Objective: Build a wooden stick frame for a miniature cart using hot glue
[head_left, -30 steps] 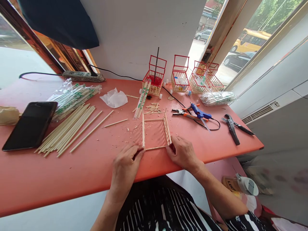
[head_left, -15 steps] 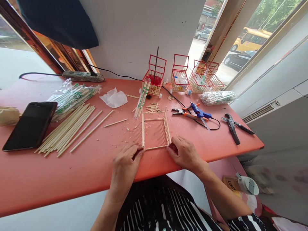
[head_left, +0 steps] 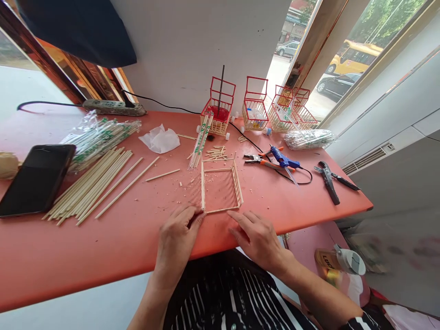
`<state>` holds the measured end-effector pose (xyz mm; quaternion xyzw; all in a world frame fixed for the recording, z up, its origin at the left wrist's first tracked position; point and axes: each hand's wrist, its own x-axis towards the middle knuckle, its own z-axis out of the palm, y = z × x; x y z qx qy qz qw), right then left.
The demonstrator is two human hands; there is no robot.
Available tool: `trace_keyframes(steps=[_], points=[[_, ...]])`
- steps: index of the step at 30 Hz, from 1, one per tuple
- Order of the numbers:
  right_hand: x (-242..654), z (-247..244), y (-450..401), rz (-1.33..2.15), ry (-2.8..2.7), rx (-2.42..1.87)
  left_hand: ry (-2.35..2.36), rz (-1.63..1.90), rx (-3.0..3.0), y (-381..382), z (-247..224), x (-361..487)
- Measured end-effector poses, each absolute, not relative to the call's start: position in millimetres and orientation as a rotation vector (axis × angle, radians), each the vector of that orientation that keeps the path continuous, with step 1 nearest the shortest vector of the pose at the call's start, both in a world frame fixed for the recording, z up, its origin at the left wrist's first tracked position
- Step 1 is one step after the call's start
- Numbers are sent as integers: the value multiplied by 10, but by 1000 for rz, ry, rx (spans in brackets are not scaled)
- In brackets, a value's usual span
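A frame of thin wooden sticks [head_left: 220, 210] stands on the red table in front of me, with slatted left and right sides and a single stick along the near edge. My left hand [head_left: 179, 233] pinches the frame's near left corner between thumb and fingers. At the near edge, right of its middle, my right hand [head_left: 256, 236] has its fingers apart, the index fingertip at the stick and the thumb below it. Small wood crumbs and short cut sticks [head_left: 216, 152] lie around and behind the frame.
Loose long sticks [head_left: 92, 185], a phone [head_left: 37, 178] and wrapped chopsticks [head_left: 103, 137] lie left. Small red-rimmed carts [head_left: 255, 112] stand at the back. Pliers [head_left: 256, 159], a blue glue gun [head_left: 283, 158] with its cable, and black-handled cutters [head_left: 330, 183] lie right.
My right hand has let go of the near right corner and moved left and slightly down along the near edge. My left hand remains at its corner.
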<state>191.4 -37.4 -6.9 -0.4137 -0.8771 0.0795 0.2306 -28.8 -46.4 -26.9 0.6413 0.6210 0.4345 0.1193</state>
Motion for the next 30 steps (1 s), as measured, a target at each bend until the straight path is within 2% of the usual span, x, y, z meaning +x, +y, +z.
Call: trace_keyframes(steps=[18,24,30], points=[[1729,-17,-321,97,-2574,-1193,1802,1307,1916,-468,-264,-285],[1847,-27,-298,285,-2396,-1124,1825,1280,1898,-474,-268,-290],[2093,-39,-142,131,-2232,-1410,1838,1277,1886,-478,-297,-295]])
